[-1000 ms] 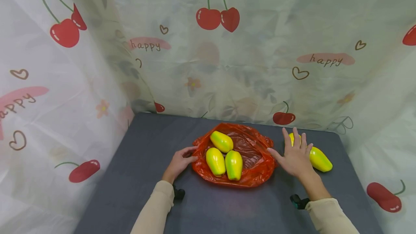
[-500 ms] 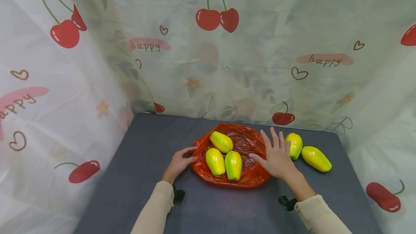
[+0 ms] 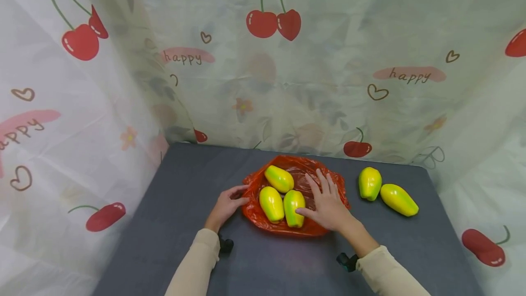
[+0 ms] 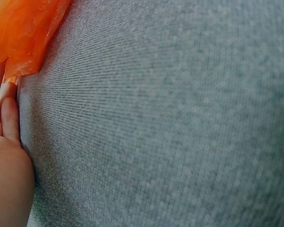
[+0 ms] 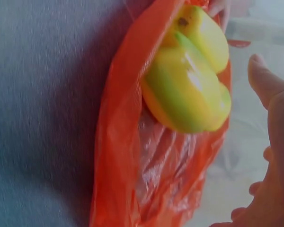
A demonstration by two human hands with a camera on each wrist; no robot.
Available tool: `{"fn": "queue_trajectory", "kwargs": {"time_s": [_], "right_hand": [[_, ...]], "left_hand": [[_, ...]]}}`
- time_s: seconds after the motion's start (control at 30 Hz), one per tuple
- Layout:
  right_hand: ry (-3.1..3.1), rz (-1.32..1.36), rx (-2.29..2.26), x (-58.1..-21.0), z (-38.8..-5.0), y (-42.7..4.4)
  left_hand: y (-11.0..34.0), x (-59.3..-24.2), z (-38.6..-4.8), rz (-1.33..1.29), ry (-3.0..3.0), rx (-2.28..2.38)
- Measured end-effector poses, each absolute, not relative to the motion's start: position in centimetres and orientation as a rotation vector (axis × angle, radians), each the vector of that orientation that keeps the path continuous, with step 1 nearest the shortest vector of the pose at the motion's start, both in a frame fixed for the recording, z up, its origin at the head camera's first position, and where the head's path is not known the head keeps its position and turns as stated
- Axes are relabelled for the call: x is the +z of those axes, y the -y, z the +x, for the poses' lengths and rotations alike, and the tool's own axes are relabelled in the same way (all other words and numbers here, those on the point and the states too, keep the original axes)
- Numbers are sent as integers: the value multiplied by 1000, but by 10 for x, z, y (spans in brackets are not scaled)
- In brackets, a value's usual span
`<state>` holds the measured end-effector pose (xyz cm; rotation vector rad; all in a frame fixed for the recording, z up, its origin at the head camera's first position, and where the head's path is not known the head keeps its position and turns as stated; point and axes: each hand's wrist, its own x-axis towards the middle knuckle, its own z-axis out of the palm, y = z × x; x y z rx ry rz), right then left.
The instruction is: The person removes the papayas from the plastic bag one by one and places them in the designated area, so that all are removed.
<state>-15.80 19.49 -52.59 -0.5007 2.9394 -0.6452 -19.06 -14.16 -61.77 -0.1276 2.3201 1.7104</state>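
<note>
A red plastic bag lies spread on the table, holding three yellow-green papayas. At its left edge, my left hand pinches the plastic between thumb and fingers; the left wrist view shows that hand against the bag's orange-looking edge. My right hand is over the bag's right part with fingers spread, its thumb overlapping the nearest papaya. In the right wrist view the right hand is beside the papayas and holds nothing; contact cannot be told.
Two more papayas, one upright in view and one slanted, lie on the dark grey table right of the bag. A patterned white curtain stands behind the table and along both sides.
My right hand has moved left, from in front of the two outer papayas to over the bag, uncovering them. My left hand has stayed at the bag's left edge.
</note>
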Motion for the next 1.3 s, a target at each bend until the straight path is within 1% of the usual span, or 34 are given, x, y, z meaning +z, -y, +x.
{"fn": "queue_trajectory", "kwargs": {"time_s": [0.5, 1.07, 1.3], "right_hand": [[-2740, -506, -852, -545, -154, -168], [-2708, -400, -933, -555, -154, -157], [-2714, -399, -923, -556, -153, -154]], "left_hand": [[142, -616, -190, -142, -2316, 1699], [142, -618, -190, -125, -2319, 1694], [143, -617, -191, -106, -2317, 1709]]}}
